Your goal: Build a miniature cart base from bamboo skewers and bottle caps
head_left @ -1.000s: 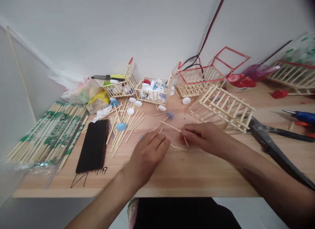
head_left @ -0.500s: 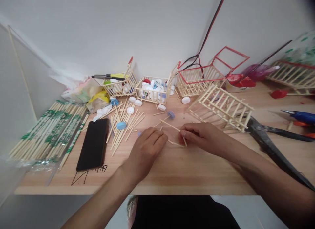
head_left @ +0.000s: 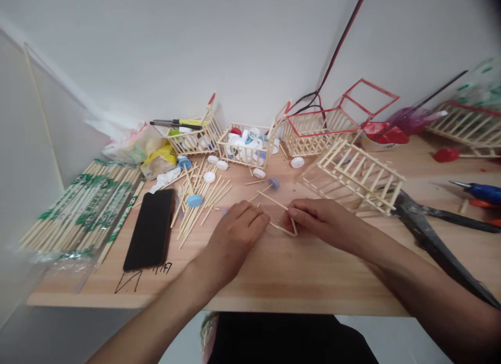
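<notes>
My left hand [head_left: 230,237] rests palm-down on the wooden table [head_left: 297,270], fingers curled over the end of a short wooden stick [head_left: 282,229]. My right hand [head_left: 326,220] pinches another short stick [head_left: 292,222] where it meets the first one, forming a corner. A longer stick [head_left: 271,199] lies just beyond my fingers. A loose pile of sticks [head_left: 198,199] with a blue cap [head_left: 194,200] lies to the left of my left hand.
A black phone [head_left: 150,230] and packs of wrapped chopsticks [head_left: 84,207] lie at the left. Stick-built baskets [head_left: 245,144] with bottle caps stand by the wall, a ladder-like stick frame [head_left: 354,176] lies beyond my right hand, and big black scissors [head_left: 434,238] and a blue tool [head_left: 483,191] lie right.
Both hands stayed almost in place; the short sticks between them shifted slightly and now meet in a corner under my right fingers. The camera view tilted a little.
</notes>
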{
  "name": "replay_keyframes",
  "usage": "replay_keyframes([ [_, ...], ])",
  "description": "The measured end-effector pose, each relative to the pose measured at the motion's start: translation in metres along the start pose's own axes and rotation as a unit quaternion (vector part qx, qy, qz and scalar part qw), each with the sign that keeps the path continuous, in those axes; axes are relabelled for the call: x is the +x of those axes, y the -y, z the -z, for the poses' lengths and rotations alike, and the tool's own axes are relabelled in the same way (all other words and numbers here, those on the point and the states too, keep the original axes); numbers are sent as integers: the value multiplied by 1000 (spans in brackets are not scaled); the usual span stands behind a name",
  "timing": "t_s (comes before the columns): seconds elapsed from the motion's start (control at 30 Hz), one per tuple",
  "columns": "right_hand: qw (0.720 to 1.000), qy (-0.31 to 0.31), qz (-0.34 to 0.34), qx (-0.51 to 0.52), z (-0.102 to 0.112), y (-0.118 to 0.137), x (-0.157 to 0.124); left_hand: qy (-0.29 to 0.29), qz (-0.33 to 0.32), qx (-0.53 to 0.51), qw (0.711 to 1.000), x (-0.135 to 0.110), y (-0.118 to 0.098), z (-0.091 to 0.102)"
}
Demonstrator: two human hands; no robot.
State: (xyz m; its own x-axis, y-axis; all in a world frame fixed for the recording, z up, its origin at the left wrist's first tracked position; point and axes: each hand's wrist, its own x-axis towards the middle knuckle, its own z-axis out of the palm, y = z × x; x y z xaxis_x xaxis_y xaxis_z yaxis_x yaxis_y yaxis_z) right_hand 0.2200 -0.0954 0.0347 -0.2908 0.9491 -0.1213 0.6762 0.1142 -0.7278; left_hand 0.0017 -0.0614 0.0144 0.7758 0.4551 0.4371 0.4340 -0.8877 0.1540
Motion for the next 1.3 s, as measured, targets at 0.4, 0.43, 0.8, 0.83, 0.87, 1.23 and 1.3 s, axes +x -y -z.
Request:
replay_keyframes([
  [0.4, 1000, 12, 1, 26, -2, -4, 1, -25, 14, -23, 999, 1, 1, -4],
  [0.43, 1000, 13, 0, 28, -1, -3, 1, -22, 16, -26, 999, 1, 1, -3],
  [0.8, 998, 17, -2, 54, 0, -3, 3, -2, 30, -37, 999, 2, 2, -2],
  [0.83, 999, 20, 3, 50, 0, -5, 3, -6, 30, -36, 999, 2, 2, -2],
  [0.87, 999, 23, 6, 43, -1, -7, 3, -12, 27, -36, 999, 2, 2, -2],
  [1.23, 999, 34, 0, 35, -1, -12, 3, -82, 76, -39, 993, -8, 6, 0],
  [1.3, 999, 37, 3, 39, 0, -12, 3, -88, 107, -35, 990, -11, 7, 2],
])
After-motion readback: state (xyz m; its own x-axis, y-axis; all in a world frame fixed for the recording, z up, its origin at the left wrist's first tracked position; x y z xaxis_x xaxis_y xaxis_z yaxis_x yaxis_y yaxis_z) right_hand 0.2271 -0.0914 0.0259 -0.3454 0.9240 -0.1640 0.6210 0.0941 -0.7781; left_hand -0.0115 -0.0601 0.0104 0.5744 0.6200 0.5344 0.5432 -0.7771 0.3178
